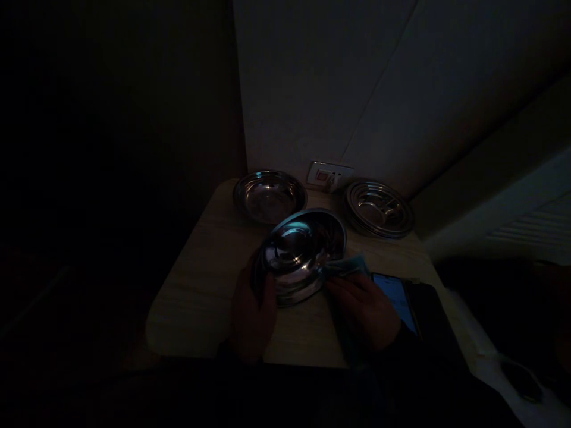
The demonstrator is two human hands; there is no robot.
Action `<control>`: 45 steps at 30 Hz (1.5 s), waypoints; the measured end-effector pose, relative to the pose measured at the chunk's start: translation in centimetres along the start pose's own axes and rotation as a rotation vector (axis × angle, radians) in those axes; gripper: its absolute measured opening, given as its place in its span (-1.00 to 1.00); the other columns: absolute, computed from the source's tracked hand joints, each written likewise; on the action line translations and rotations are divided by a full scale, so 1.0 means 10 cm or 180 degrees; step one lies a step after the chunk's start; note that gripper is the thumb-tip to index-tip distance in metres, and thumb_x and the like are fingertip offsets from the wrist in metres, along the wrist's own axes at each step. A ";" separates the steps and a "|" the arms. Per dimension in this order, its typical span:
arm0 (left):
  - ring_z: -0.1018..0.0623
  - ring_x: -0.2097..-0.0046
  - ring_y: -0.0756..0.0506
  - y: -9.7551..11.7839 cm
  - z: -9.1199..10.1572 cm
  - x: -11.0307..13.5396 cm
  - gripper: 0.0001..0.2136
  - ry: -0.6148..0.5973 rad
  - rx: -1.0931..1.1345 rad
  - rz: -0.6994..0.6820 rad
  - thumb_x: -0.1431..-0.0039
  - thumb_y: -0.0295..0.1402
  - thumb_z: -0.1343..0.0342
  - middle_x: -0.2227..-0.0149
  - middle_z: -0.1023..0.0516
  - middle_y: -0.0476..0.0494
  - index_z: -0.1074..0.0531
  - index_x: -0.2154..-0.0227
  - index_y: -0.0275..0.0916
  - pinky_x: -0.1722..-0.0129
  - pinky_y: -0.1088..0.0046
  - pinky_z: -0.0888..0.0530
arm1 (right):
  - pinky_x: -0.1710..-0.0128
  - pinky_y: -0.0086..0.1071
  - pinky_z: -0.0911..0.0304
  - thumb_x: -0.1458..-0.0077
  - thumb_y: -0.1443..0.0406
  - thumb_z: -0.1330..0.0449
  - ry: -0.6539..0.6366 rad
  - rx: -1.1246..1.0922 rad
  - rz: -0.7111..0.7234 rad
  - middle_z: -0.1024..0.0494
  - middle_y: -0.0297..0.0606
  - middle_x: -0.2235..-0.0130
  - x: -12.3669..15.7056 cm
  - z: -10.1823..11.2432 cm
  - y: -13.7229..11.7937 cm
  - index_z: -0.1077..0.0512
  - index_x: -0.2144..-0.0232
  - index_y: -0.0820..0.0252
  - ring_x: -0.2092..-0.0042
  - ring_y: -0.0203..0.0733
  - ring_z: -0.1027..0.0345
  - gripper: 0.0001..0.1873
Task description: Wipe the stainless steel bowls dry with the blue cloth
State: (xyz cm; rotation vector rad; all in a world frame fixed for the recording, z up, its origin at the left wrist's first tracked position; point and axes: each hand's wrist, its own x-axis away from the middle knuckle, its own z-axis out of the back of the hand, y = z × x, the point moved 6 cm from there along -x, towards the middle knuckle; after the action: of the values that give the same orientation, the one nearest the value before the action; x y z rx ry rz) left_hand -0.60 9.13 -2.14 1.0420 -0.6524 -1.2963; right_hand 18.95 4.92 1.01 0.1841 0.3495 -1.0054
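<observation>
A shiny metal bowl (294, 249) is held tilted above the front middle of the small wooden table (196, 291). Its left rim is gripped by my left hand (253, 309), the thumb lying over the inside edge. My right hand (363, 306) is closed on a bluish-green cloth (352, 264), which it presses against the bowl's right rim. Part of the cloth hangs below that hand, dim in the dark. Behind the held bowl, a second metal bowl (270, 196) stands upright at the back left.
Stacked metal bowls (379, 211) stand at the back right. A wall socket with a plug (330, 175) sits just behind the table. To the right of my right hand lies a phone with a lit screen (395, 297), beside a dark flat case (435, 315). The room is very dark.
</observation>
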 end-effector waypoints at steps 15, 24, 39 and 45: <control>-0.47 0.03 -0.12 0.05 0.02 0.02 -0.67 0.0270 -0.0259 -0.0250 -0.17 -0.35 0.09 0.07 -0.48 -0.23 -0.30 0.01 -0.24 0.08 0.38 -0.41 | 0.27 -0.36 -0.23 -0.11 0.46 -0.04 -0.0238 -0.0988 0.0083 -0.57 -0.28 0.31 -0.44 -0.31 -0.39 -0.45 0.27 0.18 0.26 -0.19 -0.28 -0.78; -0.50 0.10 -0.11 0.09 -0.03 0.02 -0.72 0.0189 -0.0143 -0.0363 -0.16 -0.40 0.11 0.18 -0.50 -0.23 -0.34 0.08 -0.26 0.13 0.40 -0.43 | 0.30 -0.43 -0.23 -0.07 0.48 -0.09 -0.0243 -0.0789 0.0056 -0.55 -0.29 0.36 -0.48 -0.32 -0.41 -0.45 0.32 0.22 0.29 -0.23 -0.28 -0.82; -0.51 0.13 -0.10 0.10 -0.03 0.02 -0.72 0.0235 -0.0058 -0.0341 -0.15 -0.40 0.09 0.19 -0.50 -0.22 -0.34 0.09 -0.26 0.16 0.41 -0.44 | 0.29 -0.39 -0.24 -0.03 0.47 -0.12 -0.0607 -0.0540 0.0190 -0.56 -0.30 0.38 -0.49 -0.33 -0.30 -0.46 0.31 0.16 0.31 -0.23 -0.32 -0.81; -0.50 0.12 -0.10 0.09 -0.06 0.01 -0.73 0.0150 -0.0020 -0.0297 -0.15 -0.40 0.10 0.20 -0.50 -0.21 -0.36 0.10 -0.25 0.13 0.38 -0.44 | 0.32 -0.41 -0.25 -0.05 0.49 -0.06 -0.0433 -0.0593 -0.0010 -0.53 -0.27 0.40 -0.55 -0.33 -0.38 -0.46 0.29 0.18 0.30 -0.22 -0.31 -0.77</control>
State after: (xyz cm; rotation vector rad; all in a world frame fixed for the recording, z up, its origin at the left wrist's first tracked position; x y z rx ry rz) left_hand 0.34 9.16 -1.57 1.1056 -0.5696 -1.3496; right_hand 12.38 8.27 -0.04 -0.0530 0.3171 -0.9771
